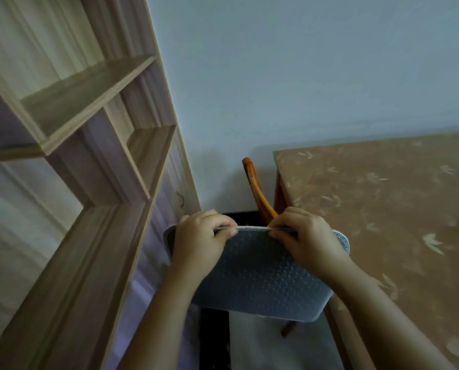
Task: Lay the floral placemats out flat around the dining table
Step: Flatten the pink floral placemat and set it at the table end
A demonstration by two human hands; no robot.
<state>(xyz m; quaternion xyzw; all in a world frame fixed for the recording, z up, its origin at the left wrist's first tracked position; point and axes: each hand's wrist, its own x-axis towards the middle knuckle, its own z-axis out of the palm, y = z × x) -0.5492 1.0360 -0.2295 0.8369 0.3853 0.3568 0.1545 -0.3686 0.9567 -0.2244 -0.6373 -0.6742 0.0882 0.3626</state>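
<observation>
You hold the grey-blue quilted fabric placemat (260, 279) in the air in front of you, its long axis running left to right. Your left hand (199, 236) and right hand (305, 236) each pinch its far hem, fingers curled over the edge. The brown leaf-patterned worktop (383, 196) lies just to the right, so the right hand is nearer. Beyond rises an orange wooden chair back (255, 190).
</observation>
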